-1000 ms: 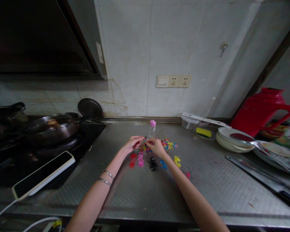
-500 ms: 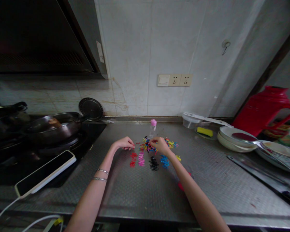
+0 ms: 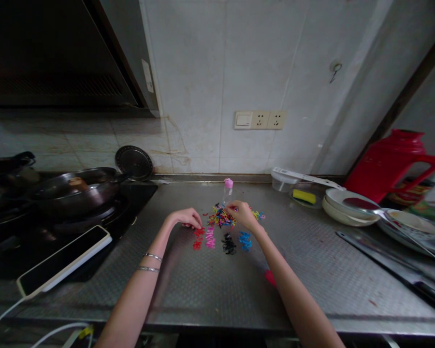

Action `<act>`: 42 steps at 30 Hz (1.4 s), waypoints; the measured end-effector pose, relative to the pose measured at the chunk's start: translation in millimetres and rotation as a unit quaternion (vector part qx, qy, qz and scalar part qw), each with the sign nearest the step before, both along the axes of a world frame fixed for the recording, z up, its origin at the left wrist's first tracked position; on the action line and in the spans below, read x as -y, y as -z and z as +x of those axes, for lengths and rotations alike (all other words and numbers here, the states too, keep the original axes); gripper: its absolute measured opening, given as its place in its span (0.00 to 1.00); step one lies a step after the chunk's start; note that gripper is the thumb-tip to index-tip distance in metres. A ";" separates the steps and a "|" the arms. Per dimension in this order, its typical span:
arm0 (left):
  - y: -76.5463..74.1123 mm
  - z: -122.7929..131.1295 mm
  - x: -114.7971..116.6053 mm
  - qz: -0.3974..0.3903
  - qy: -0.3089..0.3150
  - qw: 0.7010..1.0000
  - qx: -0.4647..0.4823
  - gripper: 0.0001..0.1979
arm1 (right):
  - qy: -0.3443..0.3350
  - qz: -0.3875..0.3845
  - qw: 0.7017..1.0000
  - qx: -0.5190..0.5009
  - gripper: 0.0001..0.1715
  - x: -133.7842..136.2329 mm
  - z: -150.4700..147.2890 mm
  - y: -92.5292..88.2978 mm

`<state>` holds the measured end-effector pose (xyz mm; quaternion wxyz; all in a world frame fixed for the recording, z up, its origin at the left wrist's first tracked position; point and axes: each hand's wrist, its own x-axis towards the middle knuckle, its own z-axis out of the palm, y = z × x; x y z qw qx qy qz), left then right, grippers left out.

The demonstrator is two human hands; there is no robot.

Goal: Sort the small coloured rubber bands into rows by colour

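Observation:
A mixed heap of small coloured elastic bands [image 3: 221,217] lies on the steel counter [image 3: 217,285]. In front of it sit sorted little piles: red [image 3: 197,238], pink [image 3: 210,237], black [image 3: 228,243] and blue [image 3: 244,239]. My left hand [image 3: 187,217] hovers just above the red pile, fingers curled down in a pinch; what they hold is too small to see. My right hand [image 3: 242,214] rests at the mixed heap's right side, fingers pinched into it. A small clear bottle with a pink cap [image 3: 228,189] stands behind the heap.
A stove with a dark pan [image 3: 76,191] and a phone on a white cable [image 3: 63,260] are at the left. At the right stand stacked white plates [image 3: 348,207], a sponge [image 3: 304,196], a clear tub [image 3: 284,181], a red jug [image 3: 391,164] and a long knife [image 3: 391,263].
My left hand left the mixed heap and moved left and toward me, down over the red pile. My right hand stayed at the heap.

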<state>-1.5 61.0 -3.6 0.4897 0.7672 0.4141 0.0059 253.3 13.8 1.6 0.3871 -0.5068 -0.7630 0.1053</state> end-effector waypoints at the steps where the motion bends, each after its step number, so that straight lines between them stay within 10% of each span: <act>1: -0.4 -0.2 -0.3 0.004 -0.003 1.000 0.002 0.14 | -0.007 0.003 1.000 0.004 0.11 0.8 1.5 -3.4; 12: 2.5 12.2 -4.6 0.113 -0.118 0.984 0.065 0.12 | 0.047 -0.109 0.975 0.187 0.08 35.3 58.9 1.8; 42: 30.5 52.8 2.4 0.277 -0.074 0.957 0.038 0.12 | 0.115 -0.164 0.952 0.231 0.15 57.8 57.8 9.6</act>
